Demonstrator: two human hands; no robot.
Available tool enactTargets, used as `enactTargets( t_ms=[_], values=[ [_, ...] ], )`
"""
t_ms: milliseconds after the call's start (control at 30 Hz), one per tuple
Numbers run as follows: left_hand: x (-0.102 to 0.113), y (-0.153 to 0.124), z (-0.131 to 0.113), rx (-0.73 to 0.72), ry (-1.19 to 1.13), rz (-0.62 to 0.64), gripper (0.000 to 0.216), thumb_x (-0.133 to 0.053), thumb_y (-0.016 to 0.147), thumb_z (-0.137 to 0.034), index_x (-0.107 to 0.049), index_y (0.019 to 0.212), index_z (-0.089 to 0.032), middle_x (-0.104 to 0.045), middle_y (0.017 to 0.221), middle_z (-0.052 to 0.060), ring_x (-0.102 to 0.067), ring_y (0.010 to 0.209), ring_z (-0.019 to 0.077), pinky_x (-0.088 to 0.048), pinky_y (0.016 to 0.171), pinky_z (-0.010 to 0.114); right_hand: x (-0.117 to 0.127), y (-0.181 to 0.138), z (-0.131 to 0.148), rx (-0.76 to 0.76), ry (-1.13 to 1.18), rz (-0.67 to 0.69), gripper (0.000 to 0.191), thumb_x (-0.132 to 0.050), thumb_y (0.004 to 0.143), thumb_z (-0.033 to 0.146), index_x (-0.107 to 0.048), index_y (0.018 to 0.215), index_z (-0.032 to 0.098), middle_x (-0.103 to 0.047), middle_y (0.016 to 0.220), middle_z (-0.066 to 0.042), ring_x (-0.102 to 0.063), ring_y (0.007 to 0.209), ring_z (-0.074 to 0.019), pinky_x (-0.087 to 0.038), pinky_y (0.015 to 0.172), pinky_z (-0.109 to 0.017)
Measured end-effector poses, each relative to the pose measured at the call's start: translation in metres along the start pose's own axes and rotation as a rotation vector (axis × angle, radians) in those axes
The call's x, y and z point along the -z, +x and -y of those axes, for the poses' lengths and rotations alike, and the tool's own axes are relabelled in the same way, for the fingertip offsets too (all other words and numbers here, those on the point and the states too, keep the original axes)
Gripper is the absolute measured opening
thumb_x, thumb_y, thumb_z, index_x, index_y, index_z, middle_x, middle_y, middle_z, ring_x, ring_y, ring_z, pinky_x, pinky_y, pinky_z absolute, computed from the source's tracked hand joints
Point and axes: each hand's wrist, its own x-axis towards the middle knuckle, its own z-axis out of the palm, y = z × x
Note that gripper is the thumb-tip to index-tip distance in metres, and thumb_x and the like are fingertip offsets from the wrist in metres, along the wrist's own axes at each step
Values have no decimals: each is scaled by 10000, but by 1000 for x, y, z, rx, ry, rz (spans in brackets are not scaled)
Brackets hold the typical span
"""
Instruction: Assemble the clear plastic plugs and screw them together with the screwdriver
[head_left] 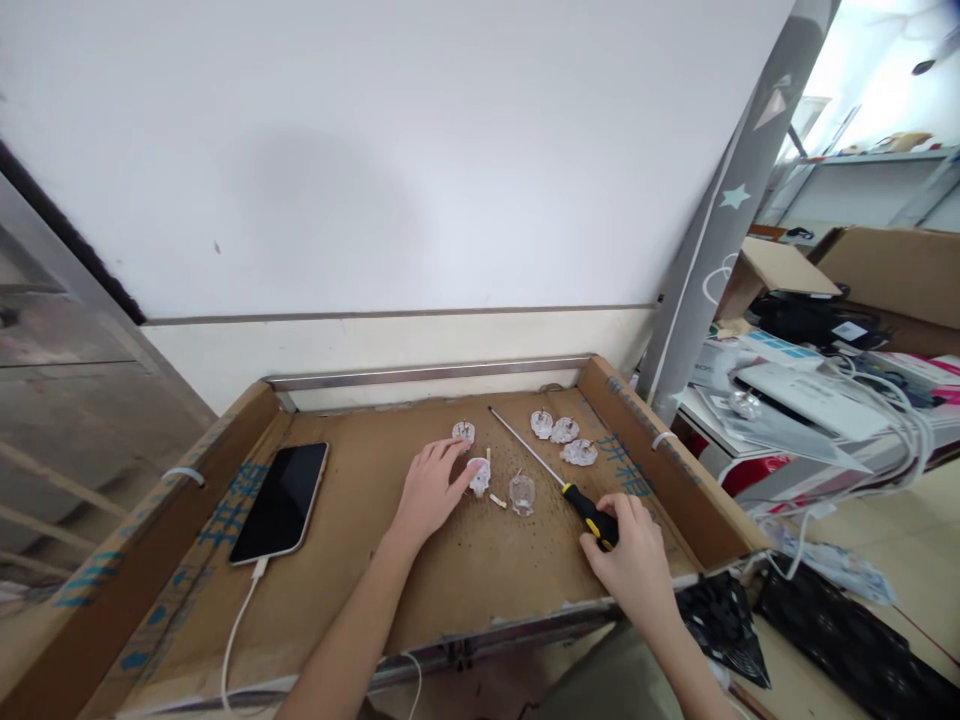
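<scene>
My left hand [433,490] rests over the cardboard with thumb and fingers apart. Its thumb tip touches a clear plug part [478,476], and its fingertips are beside another clear plug piece with metal pins [463,432]. My right hand [634,550] has its fingers around the handle end of a screwdriver [581,505], black and yellow, whose long shaft lies pointing away to the left. Between the hands sits a clear plug cover [522,494]. A small pale strip [497,501] lies close to it.
Several clear plug pieces [565,430] lie at the back right of the cardboard tray [360,440]. A phone [281,503] with a white cable is on the left. Raised cardboard walls [675,475] edge the tray. Boxes and cables [810,380] are piled on the right.
</scene>
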Motion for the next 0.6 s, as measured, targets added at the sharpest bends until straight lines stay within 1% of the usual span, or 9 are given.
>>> enactTargets(
  t_ms=[200, 267, 367, 433, 500, 567, 600],
  values=[
    [2, -3, 9, 60, 51, -52, 395, -410, 913, -472, -534, 1210, -241, -557, 1210, 63, -481, 1131, 248, -402, 933, 413, 1, 2, 2, -44, -40, -21, 173, -526, 703, 260, -494, 860, 194, -527, 872, -32, -494, 839, -192, -323, 715, -300],
    [1, -5, 10, 54, 69, -71, 399, -407, 910, -478, -537, 1209, -248, -558, 1193, 69, -492, 1107, 254, -409, 921, 411, 4, 2, 2, -56, -45, -44, 198, -528, 721, 280, -517, 901, 198, -530, 881, -42, -495, 836, -205, -321, 705, -306],
    [-1, -5, 8, 48, 128, -100, 417, -422, 893, -500, -550, 1200, -249, -570, 1131, 84, -518, 1043, 266, -423, 890, 416, 10, -3, 8, -54, -24, -104, 276, -529, 763, 342, -536, 1001, 202, -538, 936, -71, -497, 891, -232, -342, 728, -331],
    [-1, -3, 2, 79, 188, -119, 421, -436, 882, -505, -572, 1174, -234, -591, 1050, 97, -534, 991, 280, -435, 854, 426, 15, -10, 17, -18, 15, -139, 305, -517, 792, 377, -530, 1043, 203, -539, 998, -84, -499, 950, -229, -368, 777, -348],
    [5, -1, -7, 126, 224, -129, 407, -438, 882, -490, -592, 1145, -219, -610, 979, 102, -546, 955, 291, -446, 820, 429, 20, -19, 30, 48, 56, -142, 285, -510, 811, 384, -529, 1046, 223, -537, 1050, -72, -501, 999, -200, -389, 833, -340],
    [16, -4, -14, 170, 194, -147, 387, -438, 886, -478, -597, 1130, -223, -626, 975, 94, -555, 956, 289, -455, 812, 425, 27, -28, 43, 131, 101, -122, 253, -524, 813, 370, -532, 1039, 256, -538, 1073, -43, -508, 1016, -164, -409, 861, -310],
    [24, -7, -15, 193, 151, -177, 378, -442, 886, -479, -594, 1131, -234, -630, 1004, 84, -558, 971, 282, -458, 822, 422, 32, -31, 49, 169, 133, -116, 246, -534, 811, 351, -531, 1042, 266, -541, 1070, -35, -514, 1012, -150, -422, 857, -293]
  ],
)
